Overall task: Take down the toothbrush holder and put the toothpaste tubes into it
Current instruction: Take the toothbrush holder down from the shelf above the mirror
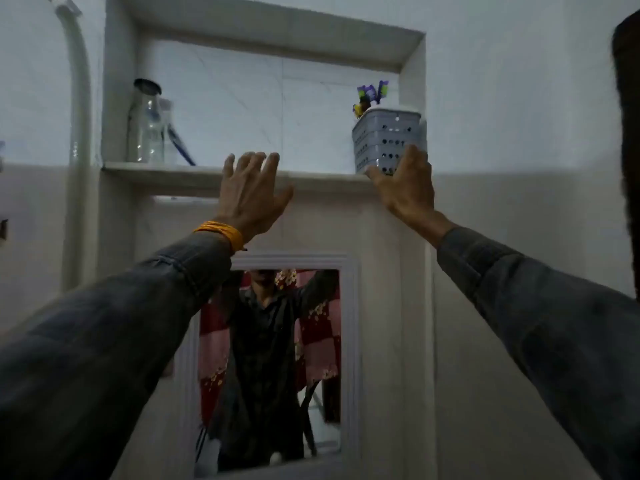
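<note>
The holder (388, 140), a pale grey perforated plastic basket, stands upright at the right end of the shelf (166, 169) in a recessed wall niche, close against the niche's right wall. Brushes (372, 95) with purple and green tops stick up out of its left side (too blurred to count). The right hand (407, 188) is raised to it, palm against the holder's lower front, thumb reaching along the bottom left corner and fingers up its right side; the grip is loose-looking and the fingers are partly hidden behind the basket, so whether it is truly clasped cannot be told. The holder's base looks to sit on the shelf edge. The left hand (249, 192) is up near the middle of the shelf, fingers spread and empty, fingertips overlapping the shelf's front lip; a yellow band (220, 232) circles its wrist above a dark sleeve. At the shelf's left end stands a clear glass jar (145, 123) with a dark lid, and a blue-handled item (181, 145) leans beside it. Below the shelf hangs a white-framed mirror (351, 341), reflecting the person's raised arms and a red patterned cloth behind. No tubes show.
</note>
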`<state>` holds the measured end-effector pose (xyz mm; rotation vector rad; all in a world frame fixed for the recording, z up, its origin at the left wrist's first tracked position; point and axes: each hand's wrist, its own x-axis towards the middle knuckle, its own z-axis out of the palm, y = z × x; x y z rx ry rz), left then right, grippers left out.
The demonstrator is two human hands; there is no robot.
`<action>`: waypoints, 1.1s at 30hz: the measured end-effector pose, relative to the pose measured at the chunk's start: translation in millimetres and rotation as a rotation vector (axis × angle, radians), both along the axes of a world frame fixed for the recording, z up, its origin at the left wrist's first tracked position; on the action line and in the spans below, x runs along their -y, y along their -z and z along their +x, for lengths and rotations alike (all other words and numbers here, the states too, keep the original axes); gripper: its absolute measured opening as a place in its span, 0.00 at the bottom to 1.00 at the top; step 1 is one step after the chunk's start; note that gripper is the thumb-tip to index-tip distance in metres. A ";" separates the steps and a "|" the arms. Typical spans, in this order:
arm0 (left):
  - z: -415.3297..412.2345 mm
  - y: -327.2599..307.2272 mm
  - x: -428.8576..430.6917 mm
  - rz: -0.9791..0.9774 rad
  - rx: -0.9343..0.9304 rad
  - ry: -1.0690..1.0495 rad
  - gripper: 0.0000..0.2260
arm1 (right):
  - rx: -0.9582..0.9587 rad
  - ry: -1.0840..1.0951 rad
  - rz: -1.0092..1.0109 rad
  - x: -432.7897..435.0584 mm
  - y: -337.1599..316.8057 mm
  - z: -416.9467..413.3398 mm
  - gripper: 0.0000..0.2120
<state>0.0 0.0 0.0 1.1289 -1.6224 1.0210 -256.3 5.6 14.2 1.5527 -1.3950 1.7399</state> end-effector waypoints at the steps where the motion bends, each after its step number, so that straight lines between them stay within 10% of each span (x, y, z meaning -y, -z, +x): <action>1: -7.4 -9.0 8.8 0.021 0.013 0.028 0.26 | 0.039 -0.012 0.011 4.3 -10.1 -6.4 0.39; 24: -47.6 -35.5 51.6 0.248 0.033 -0.170 0.30 | 0.305 -0.091 -0.005 21.6 -39.3 -8.6 0.49; 33: -38.3 55.5 7.3 0.127 -0.061 0.190 0.23 | 0.285 -0.371 0.052 -51.4 81.4 -6.5 0.43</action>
